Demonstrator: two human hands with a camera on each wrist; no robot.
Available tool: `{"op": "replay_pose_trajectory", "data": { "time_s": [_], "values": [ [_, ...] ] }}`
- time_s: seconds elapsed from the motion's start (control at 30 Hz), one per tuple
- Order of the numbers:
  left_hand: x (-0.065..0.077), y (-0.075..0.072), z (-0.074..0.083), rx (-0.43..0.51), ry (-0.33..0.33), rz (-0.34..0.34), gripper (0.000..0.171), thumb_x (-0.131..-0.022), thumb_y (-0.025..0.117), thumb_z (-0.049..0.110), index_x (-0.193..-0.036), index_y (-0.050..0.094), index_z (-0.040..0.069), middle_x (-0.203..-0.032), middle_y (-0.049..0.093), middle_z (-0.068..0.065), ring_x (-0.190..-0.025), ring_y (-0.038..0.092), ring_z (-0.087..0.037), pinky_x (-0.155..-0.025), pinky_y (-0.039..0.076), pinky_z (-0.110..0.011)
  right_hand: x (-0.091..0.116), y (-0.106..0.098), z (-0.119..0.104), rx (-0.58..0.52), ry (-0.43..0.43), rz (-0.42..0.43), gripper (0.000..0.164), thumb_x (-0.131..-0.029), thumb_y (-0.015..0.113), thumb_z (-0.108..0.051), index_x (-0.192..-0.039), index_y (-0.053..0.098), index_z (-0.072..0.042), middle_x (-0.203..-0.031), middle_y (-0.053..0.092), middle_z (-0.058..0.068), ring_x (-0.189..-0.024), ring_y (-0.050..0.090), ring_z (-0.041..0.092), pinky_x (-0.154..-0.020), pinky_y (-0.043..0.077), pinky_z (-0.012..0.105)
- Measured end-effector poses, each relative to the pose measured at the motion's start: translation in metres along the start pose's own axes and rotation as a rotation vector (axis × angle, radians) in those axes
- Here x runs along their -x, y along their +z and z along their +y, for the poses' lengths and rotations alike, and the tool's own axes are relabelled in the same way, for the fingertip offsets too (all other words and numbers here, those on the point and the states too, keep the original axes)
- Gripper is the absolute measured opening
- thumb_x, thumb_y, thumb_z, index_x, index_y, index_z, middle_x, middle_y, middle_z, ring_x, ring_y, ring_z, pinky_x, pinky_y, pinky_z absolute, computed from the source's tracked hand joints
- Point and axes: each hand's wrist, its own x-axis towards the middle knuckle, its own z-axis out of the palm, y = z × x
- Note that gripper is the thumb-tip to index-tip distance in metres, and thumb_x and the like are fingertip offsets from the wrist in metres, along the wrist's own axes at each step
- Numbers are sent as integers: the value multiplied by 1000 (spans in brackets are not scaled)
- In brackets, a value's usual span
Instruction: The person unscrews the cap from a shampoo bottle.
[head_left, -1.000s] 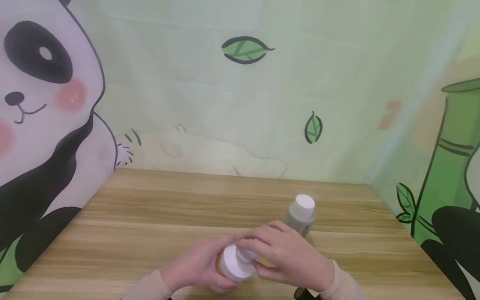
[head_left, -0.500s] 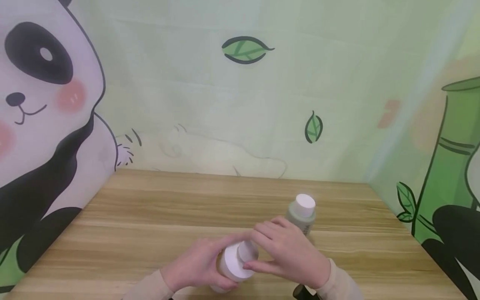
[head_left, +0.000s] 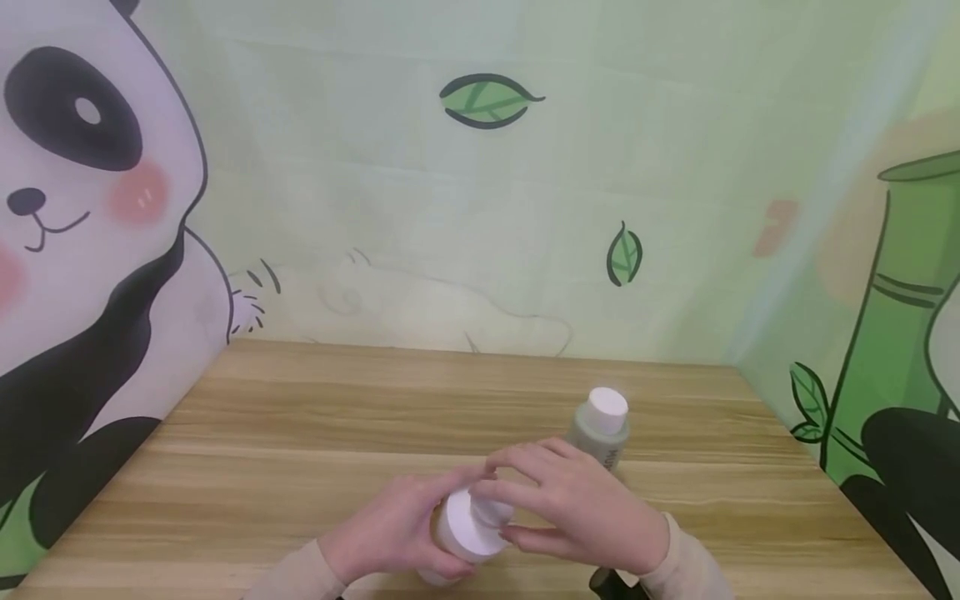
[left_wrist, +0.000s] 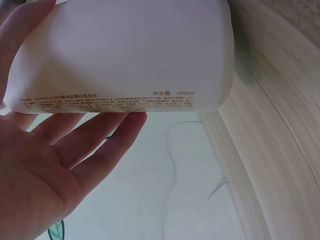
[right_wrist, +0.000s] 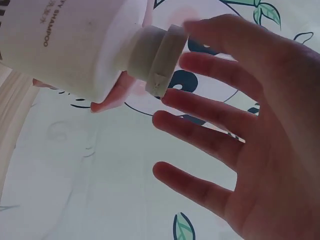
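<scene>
A white shampoo bottle (head_left: 461, 529), lettered SHAMPOO in the right wrist view, is tilted toward the right hand. The left hand (head_left: 397, 525) grips its body, thumb on one side and fingers on the other; small brown print and "440ml" show on it in the left wrist view. At the bottle's neck, the right hand (head_left: 581, 504) has thumb and fingertips at opposite edges of the white cap (right_wrist: 167, 62), pinching it lightly. Its other fingers (right_wrist: 195, 185) are spread, away from the bottle. The cap sits on the neck.
A grey-green bottle (head_left: 600, 429) with a white cap stands upright on the wooden table (head_left: 337, 400), just beyond the right hand. Near the right sleeve at the front edge lies a black object (head_left: 611, 585), partly out of view. A panda-printed backdrop (head_left: 360, 167) rises behind the table.
The right hand's thumb and fingers have shifted round the cap, turning one way and then back. The left hand and the bottle hold nearly the same place.
</scene>
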Motion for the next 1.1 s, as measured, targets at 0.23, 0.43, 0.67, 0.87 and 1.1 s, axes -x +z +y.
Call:
{"op": "replay_pose_trajectory", "data": {
  "time_s": [0.23,0.43,0.67,0.87,1.1],
  "values": [
    [-1,1,2,-16,1,-1,90,-69,86,30,-145,39,32,-118,68,4,-98,63,-6,-78,51,-22,-1,5,1,76,56,59,36,-85,69,-48,-105,65,-18,-91,63,-11,-86,62,7,-81,48,27],
    [-1,2,1,-9,-29,-15,86,-69,86,32,-143,41,33,-120,67,5,-99,63,-7,-78,51,-25,0,7,0,52,45,57,33,-84,71,-43,-104,66,-18,-92,64,-11,-85,61,6,-81,48,25],
    [2,0,0,1,-25,-1,85,-69,86,32,-142,45,21,-114,69,2,-94,62,-5,-78,52,-24,-3,5,-1,2,-12,28,46,-77,78,-29,-118,63,-16,-111,68,-6,-97,64,10,-85,49,28],
    [0,-1,1,10,-38,-21,89,-68,86,30,-145,41,28,-118,68,3,-99,63,-8,-80,51,-24,-1,4,1,32,55,33,42,-89,65,-44,-119,62,-15,-106,67,-7,-96,64,9,-86,49,29],
    [0,-1,1,-14,-28,-10,91,-68,86,32,-146,39,31,-118,68,4,-97,64,-7,-78,51,-24,-1,6,1,28,99,46,33,-91,60,-48,-104,64,-18,-89,63,-12,-84,62,5,-81,48,26]
  ]
}}
